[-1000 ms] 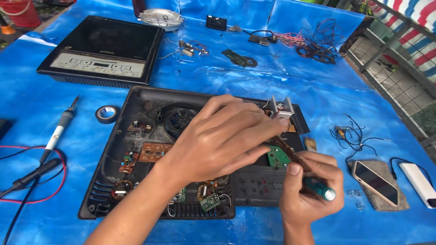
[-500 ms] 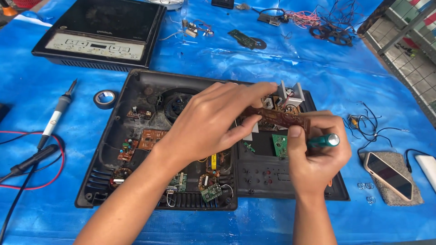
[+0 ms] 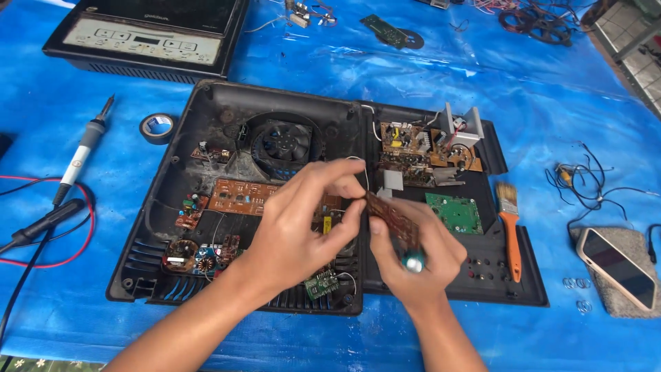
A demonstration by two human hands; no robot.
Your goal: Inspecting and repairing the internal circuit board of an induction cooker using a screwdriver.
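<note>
Hands meet over an open black plastic casing (image 3: pixel 172 227) lying on a crinkled blue tarp (image 3: pixel 551 103). The left hand (image 3: pixel 299 220), palm down with its forearm slanting in from the lower left, pinches the upper end of a small brown circuit board (image 3: pixel 392 219), a flat, mottled strip. The right hand (image 3: pixel 416 255) is closed around a green-handled screwdriver (image 3: pixel 413 262) and props the board from below. The board's long axis runs from upper left to lower right, above the casing's middle.
</note>
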